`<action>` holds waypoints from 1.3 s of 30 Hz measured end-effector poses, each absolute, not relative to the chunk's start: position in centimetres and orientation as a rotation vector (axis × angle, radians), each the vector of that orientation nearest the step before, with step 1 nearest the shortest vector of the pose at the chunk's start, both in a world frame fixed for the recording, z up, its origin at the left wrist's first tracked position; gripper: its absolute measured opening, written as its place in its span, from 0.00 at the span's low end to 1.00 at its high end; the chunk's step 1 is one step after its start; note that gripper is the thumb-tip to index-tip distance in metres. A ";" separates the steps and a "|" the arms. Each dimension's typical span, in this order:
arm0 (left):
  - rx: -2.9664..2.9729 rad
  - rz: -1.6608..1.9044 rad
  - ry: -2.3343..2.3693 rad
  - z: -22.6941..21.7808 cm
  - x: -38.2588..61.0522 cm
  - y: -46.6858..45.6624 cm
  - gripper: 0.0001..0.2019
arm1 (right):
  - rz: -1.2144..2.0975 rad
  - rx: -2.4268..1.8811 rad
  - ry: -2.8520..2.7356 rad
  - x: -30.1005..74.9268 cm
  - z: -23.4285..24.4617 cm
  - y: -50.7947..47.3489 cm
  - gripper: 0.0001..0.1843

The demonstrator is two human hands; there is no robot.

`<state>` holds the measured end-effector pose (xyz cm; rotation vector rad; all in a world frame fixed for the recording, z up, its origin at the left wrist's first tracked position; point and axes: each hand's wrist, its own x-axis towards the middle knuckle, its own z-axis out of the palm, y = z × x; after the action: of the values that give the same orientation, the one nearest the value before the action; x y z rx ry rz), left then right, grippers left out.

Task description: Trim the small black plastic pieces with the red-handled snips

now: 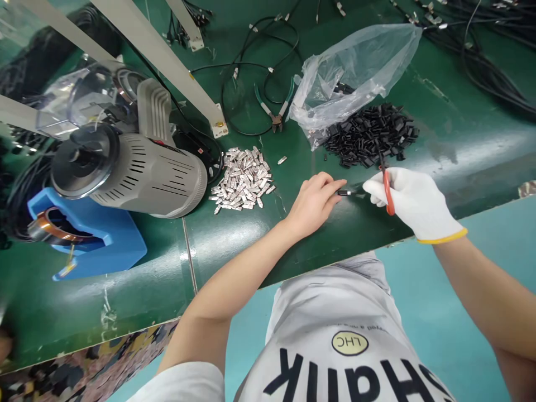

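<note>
My left hand point(317, 200), bare, rests low over the green bench with its fingertips pinched on a small black connector housing point(344, 192) with a silvery-white end pointing right. To the right, my right hand point(408, 195) wears a white knitted glove with a yellow cuff. It is closed around a red-handled tool point(388, 192); its dark tip points at the black pile and its exact kind is unclear. Between the hands there is a short gap. A heap of black plastic housings point(372, 134) lies just beyond them. Left of my left hand sits a pile of silver metal connectors point(243, 178).
A clear plastic bag point(355, 67) lies behind the black heap. Green-handled cutting pliers point(276, 120) rest near coiled black cable point(221, 89). At left stand a grey machine point(146, 173) and a blue tape dispenser point(121, 240). More cables point(486, 72) lie at far right.
</note>
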<state>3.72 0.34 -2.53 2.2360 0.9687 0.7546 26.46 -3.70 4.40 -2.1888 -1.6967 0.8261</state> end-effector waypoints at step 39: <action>1.235 0.975 0.717 -2.4 3.1 0.9 0.21 | 0.816 -2.184 -1.963 24.7 4.6 -3.4 0.20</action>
<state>3.06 0.91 -2.36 1.2345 0.7174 0.9751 24.74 -3.41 4.63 -2.1839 -1.9634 0.8162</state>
